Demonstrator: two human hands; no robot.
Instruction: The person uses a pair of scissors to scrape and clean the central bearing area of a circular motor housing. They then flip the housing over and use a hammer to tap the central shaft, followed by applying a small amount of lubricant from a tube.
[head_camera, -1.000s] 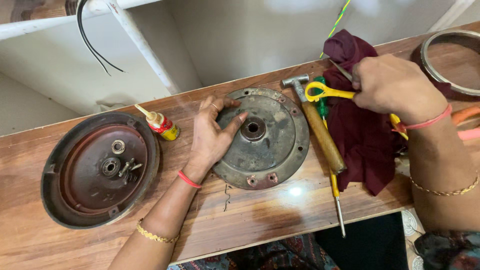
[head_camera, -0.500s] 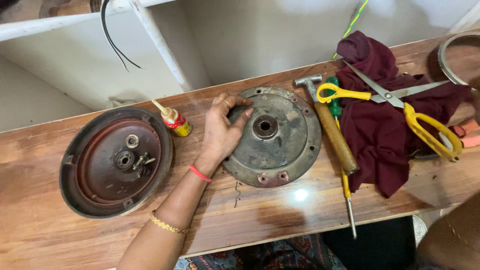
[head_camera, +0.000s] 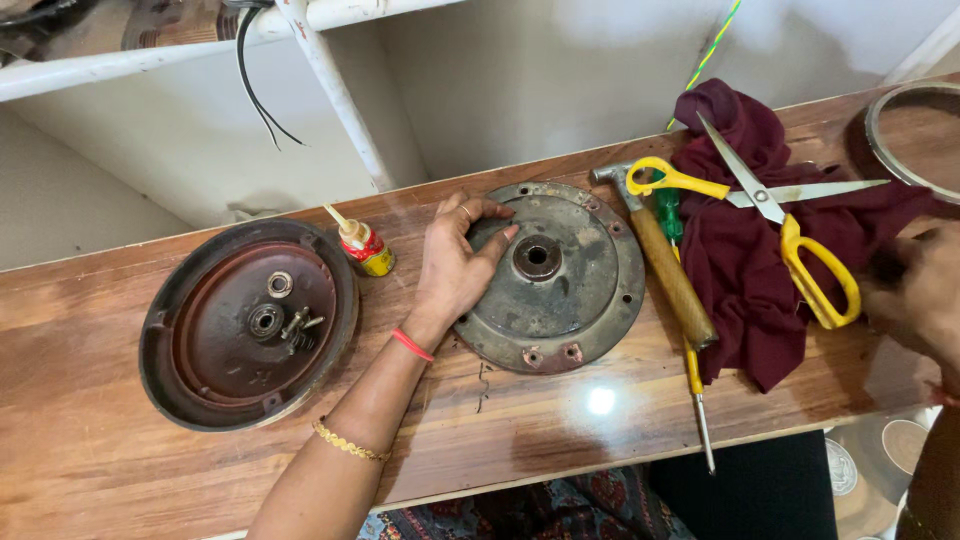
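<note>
My left hand (head_camera: 458, 262) lies flat, fingers spread, on the left edge of a round grey metal cover plate (head_camera: 553, 275) at the middle of the wooden bench (head_camera: 120, 470). My right hand (head_camera: 920, 300) is blurred at the right edge, beside yellow-handled scissors (head_camera: 790, 215) on a maroon cloth (head_camera: 745, 300); I cannot tell its grip.
</note>
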